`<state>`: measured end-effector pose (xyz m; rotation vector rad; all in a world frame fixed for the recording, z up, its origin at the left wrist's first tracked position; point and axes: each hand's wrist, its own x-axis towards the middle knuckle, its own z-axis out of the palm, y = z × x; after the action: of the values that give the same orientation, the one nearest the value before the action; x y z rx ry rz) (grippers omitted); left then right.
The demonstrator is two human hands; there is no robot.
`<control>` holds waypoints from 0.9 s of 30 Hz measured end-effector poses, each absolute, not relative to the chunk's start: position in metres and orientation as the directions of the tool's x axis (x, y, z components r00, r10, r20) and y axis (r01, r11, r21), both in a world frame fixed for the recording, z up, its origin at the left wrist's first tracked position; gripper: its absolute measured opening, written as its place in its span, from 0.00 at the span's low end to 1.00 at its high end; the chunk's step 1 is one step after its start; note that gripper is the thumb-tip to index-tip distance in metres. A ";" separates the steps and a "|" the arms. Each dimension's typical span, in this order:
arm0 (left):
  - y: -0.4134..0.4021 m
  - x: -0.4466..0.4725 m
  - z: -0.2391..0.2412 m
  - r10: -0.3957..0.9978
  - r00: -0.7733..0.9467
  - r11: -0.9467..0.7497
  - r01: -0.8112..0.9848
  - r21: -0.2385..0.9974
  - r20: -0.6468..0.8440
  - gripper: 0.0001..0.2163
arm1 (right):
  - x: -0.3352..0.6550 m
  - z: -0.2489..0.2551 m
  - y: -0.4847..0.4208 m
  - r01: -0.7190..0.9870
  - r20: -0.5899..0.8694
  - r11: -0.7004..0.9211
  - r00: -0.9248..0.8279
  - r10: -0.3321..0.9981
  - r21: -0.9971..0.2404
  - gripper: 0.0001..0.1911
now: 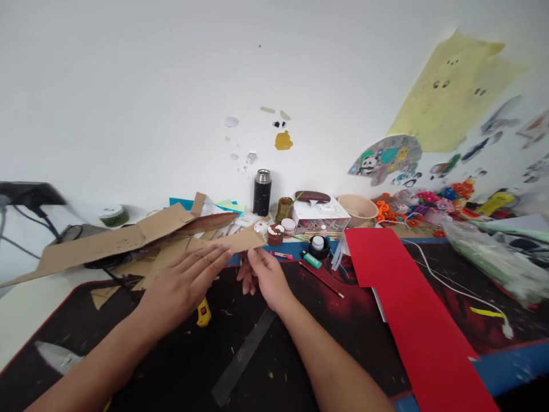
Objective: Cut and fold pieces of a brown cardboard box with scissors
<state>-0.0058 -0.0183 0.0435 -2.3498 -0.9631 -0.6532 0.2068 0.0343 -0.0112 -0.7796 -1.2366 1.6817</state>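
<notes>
My right hand (266, 276) pinches the end of a brown cardboard strip (245, 241), thumb above and fingers below. My left hand (182, 281) lies against the strip's near side, its fingers straight and side by side. Under the hands, a yellow utility knife (204, 313) rests on the dark mat, partly hidden by my left hand. A clear ruler-like strip (244, 357) lies slanted between my forearms. Beside my left forearm is a scissor-like metal blade (58, 357), its other end covered by the arm.
Folded cardboard (115, 245) is piled at the left. A black flask (262, 194), a white box (321, 214) and a beige bowl (357, 209) stand along the wall. Red card (412, 303) covers the right side, near a white cable (454, 290) and a plastic bag (493, 263).
</notes>
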 end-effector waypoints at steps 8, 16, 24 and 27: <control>-0.011 -0.007 0.020 0.495 0.658 -0.722 0.675 -0.154 0.568 0.30 | 0.211 -0.007 0.040 -0.442 -0.050 -0.190 -0.309 0.950 -0.877 0.34; 0.004 0.001 0.041 0.925 -0.131 -0.244 0.511 0.824 0.356 0.29 | 0.212 -0.007 0.042 -0.489 -0.074 -0.193 -0.252 0.965 -0.851 0.33; 0.007 0.003 0.033 0.999 0.014 -0.036 0.214 0.976 0.034 0.24 | 0.207 -0.007 0.037 -0.423 -0.050 -0.159 -0.256 0.965 -0.892 0.33; 0.005 0.004 0.034 0.998 -0.010 -0.062 0.303 0.951 0.068 0.25 | 0.207 -0.007 0.036 -0.396 -0.020 -0.120 -0.248 0.969 -0.910 0.32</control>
<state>0.0037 0.0046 0.0340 -2.5050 -2.4078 -1.8903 0.2067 0.0357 -0.0073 -0.8150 -1.0172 1.6055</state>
